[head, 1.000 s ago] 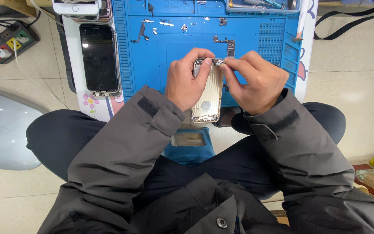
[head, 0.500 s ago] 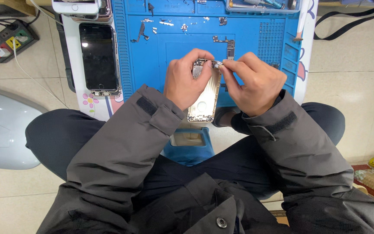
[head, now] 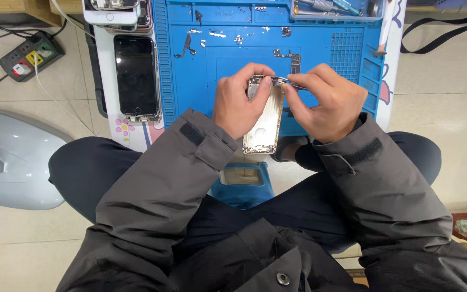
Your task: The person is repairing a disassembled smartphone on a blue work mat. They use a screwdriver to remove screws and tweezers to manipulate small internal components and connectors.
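My left hand (head: 240, 104) grips an opened silver phone housing (head: 265, 121) by its left side, holding it upright above the near edge of a blue repair mat (head: 228, 48). My right hand (head: 326, 101) pinches thin metal tweezers (head: 287, 82) whose tip meets the top edge of the housing. Both arms wear dark grey jacket sleeves. The housing's upper left corner is hidden by my left fingers.
Small screws and flex parts (head: 290, 57) lie scattered on the mat. A black phone screen (head: 136, 75) lies left of it on a white board. A power strip (head: 28, 54) sits at far left, a grey shell (head: 12, 159) on the floor, a blue tray (head: 242, 181) near my lap.
The two hands and the housing have barely shifted. The tweezers stay at the top edge of the housing.
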